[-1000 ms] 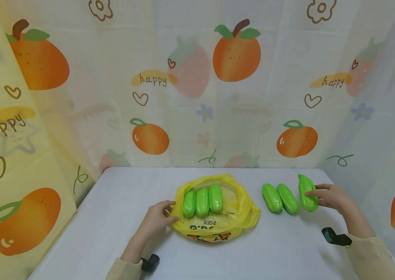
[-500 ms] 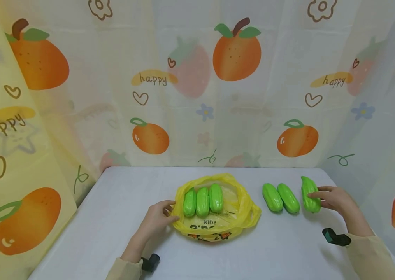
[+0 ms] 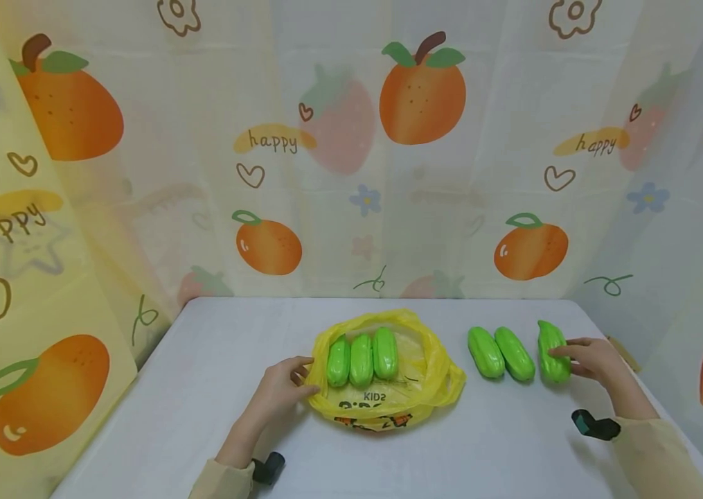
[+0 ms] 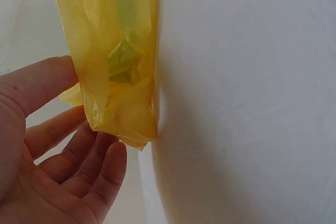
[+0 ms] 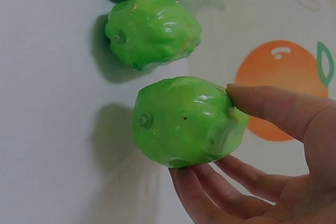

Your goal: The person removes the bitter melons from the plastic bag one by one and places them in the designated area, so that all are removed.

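Note:
My left hand [image 3: 281,385] is at the left side of a yellow plastic bag [image 3: 445,360], pinching its edge between thumb and fingers. The left wrist view shows the bag's yellow film [image 4: 89,51] between them. Three shiny green gourd-like vegetables [image 3: 360,360] lie side by side in the bag's wide mouth. My right hand [image 3: 594,357] grips another green gourd [image 3: 552,352] by its side, thumb across from the fingertips. In the right wrist view this held gourd [image 5: 184,121] shows its blunt end and casts a shadow on the table.
Two more green gourds [image 3: 499,353] lie between the bag and my right hand on the white table [image 3: 451,457]. A fruit-printed curtain [image 3: 351,229] hangs behind the table and at both sides. A small brownish object [image 3: 625,352] shows behind my right wrist.
My right hand has shifted the held gourd slightly rightward and toward me, away from the two beside it. The left hand and bag stay where they were.

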Motion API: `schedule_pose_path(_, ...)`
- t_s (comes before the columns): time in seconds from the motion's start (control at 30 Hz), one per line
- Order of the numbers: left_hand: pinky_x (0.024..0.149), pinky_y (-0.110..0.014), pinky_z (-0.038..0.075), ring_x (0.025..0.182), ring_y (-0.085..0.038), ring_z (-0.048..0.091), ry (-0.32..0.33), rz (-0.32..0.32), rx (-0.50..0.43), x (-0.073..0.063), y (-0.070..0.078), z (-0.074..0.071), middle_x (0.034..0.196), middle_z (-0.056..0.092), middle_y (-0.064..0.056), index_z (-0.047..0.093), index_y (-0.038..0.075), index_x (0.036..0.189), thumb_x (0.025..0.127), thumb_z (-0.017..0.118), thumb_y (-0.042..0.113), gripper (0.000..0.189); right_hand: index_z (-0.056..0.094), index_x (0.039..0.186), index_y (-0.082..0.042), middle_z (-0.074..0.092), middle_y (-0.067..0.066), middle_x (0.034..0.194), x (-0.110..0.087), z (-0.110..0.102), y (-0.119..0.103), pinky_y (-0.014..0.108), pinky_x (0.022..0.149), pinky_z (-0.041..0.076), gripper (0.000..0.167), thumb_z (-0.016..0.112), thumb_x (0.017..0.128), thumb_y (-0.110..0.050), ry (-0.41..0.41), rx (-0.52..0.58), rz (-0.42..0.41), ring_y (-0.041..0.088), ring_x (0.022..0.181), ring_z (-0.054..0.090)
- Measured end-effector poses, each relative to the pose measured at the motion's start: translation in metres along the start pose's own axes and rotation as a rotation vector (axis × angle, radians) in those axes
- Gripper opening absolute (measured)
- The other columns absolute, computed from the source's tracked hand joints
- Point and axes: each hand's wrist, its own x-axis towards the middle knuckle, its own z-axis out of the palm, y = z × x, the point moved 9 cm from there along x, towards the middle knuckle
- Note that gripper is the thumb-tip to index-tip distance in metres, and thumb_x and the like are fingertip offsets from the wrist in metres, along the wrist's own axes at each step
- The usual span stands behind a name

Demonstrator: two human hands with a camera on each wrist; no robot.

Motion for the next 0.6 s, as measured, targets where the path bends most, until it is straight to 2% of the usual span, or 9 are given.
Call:
schedule_pose_path(0.07, 0.069, -0.029, 0.046, 0.08, -0.015, 0.057, 0.002, 0.005, -0.003, 0.0, 0.001, 0.0, 0.089, 0.064, 0.0, 0.063, 0.008, 0.121, 0.074, 0.081, 0.021, 0.052, 0.026, 0.137, 0.018, 0.025, 0.039, 0.138, 0.002, 0.0, 0.002, 0.031, 0.078, 0.054, 0.092, 0.073, 0.08, -0.036, 0.008, 0.017, 0.003, 0.043, 0.111, 0.046)
schedule_pose_path(0.4, 0.068, -0.029, 0.047, 0.08, -0.015, 0.057, 0.002, 0.009, -0.006, -0.002, 0.003, -0.001, 0.09, 0.064, -0.001, 0.063, 0.008, 0.12, 0.073, 0.081, 0.021, 0.052, 0.025, 0.138, 0.017, 0.023, 0.039, 0.139, 0.007, 0.005, 0.01, 0.038, 0.089, 0.051, 0.094, 0.073, 0.08, -0.039, -0.002, 0.003, 0.004, 0.045, 0.115, 0.043)
schedule_pose_path(0.6, 0.069, -0.029, 0.047, 0.081, -0.014, 0.057, 0.002, -0.002, -0.005, -0.002, 0.002, -0.001, 0.09, 0.064, 0.0, 0.063, 0.009, 0.121, 0.073, 0.081, 0.02, 0.052, 0.025, 0.139, 0.017, 0.021, 0.04, 0.14, 0.011, 0.008, 0.012, 0.046, 0.098, 0.044, 0.093, 0.071, 0.081, -0.041, -0.007, -0.012, 0.001, 0.047, 0.119, 0.04)
